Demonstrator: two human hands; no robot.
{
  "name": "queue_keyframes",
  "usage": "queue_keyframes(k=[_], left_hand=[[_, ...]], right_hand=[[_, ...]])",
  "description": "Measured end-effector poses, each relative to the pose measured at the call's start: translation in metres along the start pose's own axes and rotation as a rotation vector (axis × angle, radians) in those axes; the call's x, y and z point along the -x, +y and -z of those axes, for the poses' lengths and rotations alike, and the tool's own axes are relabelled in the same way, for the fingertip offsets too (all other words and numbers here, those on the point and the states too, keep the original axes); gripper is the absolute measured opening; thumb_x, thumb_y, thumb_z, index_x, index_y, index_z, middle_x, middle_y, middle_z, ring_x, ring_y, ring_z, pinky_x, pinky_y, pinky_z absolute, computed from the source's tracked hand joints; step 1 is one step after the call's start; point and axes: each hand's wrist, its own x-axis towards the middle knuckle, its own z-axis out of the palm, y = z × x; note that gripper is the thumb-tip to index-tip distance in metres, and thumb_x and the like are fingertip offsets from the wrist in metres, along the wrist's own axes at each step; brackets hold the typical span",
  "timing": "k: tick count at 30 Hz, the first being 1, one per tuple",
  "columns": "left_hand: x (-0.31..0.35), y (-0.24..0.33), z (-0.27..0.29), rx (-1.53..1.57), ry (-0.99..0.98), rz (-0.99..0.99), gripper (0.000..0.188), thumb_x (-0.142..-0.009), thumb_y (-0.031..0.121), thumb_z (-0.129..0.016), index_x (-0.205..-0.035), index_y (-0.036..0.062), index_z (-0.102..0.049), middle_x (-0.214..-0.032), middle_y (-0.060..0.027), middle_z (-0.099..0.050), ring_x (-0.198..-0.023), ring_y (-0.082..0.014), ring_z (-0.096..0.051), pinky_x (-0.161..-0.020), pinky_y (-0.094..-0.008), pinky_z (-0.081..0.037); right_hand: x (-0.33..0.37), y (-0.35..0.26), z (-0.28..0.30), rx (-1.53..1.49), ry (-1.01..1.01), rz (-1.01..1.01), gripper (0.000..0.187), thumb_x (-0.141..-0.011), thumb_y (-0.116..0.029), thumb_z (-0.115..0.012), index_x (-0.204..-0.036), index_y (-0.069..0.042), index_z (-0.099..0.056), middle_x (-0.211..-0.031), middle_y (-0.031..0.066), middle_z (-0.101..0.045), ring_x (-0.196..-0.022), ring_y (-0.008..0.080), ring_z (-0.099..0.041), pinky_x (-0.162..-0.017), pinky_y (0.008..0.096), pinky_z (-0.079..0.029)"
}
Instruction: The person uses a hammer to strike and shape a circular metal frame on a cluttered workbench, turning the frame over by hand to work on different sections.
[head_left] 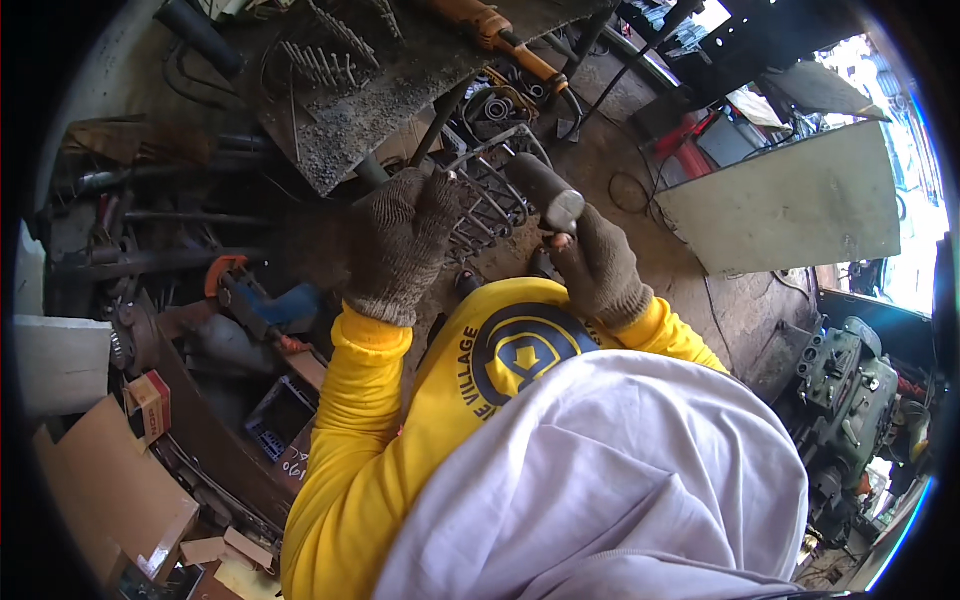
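Observation:
My left hand (398, 240), in a brown knitted glove with a bare fingertip showing, is closed on the near left edge of a metal rod frame (500, 190). The frame has bent bars with zigzag rods between them. My right hand (602, 262), gloved alike, is wrapped round a hammer. The hammer's thick dark head (545, 190), with a bright worn face, hangs over the frame's right side; its handle is mostly hidden by the glove. Whether the head touches the frame I cannot tell.
A dusty metal table (350, 120) stands ahead, bearing upright rods (320, 65) and an orange power tool (490, 25). Scrap metal and a blue-orange tool (270, 300) lie left. A pale panel (795, 205) leans at right, near a green engine (850, 385). Cables trail across the floor.

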Motion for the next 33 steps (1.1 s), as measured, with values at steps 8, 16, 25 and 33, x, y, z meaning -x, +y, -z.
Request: queue_keyframes(k=[8, 16, 25, 33], left_hand=[[-0.002, -0.009, 0.003, -0.104, 0.009, -0.035, 0.025, -0.091, 0.026, -0.064, -0.08, 0.0038, -0.064, -0.067, -0.0151, -0.062, -0.06, -0.0324, -0.061, -0.056, -0.0397, -0.047], [-0.015, -0.009, 0.011, -0.099, 0.064, 0.003, 0.031, -0.092, 0.035, -0.06, -0.085, 0.0059, -0.069, -0.073, -0.0147, -0.066, -0.063, -0.0304, -0.064, -0.059, -0.0368, -0.049], [-0.005, 0.01, 0.012, 0.109, -0.01, 0.059, 0.032, -0.094, 0.034, -0.06, -0.085, 0.0038, -0.067, -0.069, -0.0137, -0.063, -0.059, -0.0278, -0.06, -0.057, -0.0364, -0.047], [-0.014, -0.003, 0.004, -0.131, -0.024, -0.033, 0.03, -0.095, 0.03, -0.06, -0.082, 0.004, -0.066, -0.069, -0.0146, -0.064, -0.061, -0.0292, -0.063, -0.057, -0.0387, -0.048]], right_hand=[[-0.011, 0.002, 0.056, -0.33, -0.294, 0.327, 0.023, -0.083, -0.019, -0.068, -0.099, -0.003, -0.063, -0.082, 0.0155, -0.067, -0.077, 0.0359, -0.066, -0.071, 0.0415, -0.051], [0.007, 0.003, 0.011, -0.001, 0.08, 0.038, 0.025, -0.09, -0.025, -0.06, -0.1, -0.002, -0.059, -0.084, 0.0198, -0.066, -0.078, 0.0395, -0.066, -0.068, 0.0423, -0.05], [-0.008, -0.007, 0.011, 0.043, 0.003, -0.008, 0.031, -0.09, -0.03, -0.062, -0.107, -0.005, -0.059, -0.089, 0.0205, -0.066, -0.084, 0.0414, -0.065, -0.07, 0.0453, -0.05], [0.0, -0.005, 0.025, -0.779, -0.009, -0.236, 0.033, -0.093, -0.025, -0.056, -0.114, 0.001, -0.058, -0.085, 0.0199, -0.066, -0.078, 0.0371, -0.066, -0.07, 0.042, -0.052]])
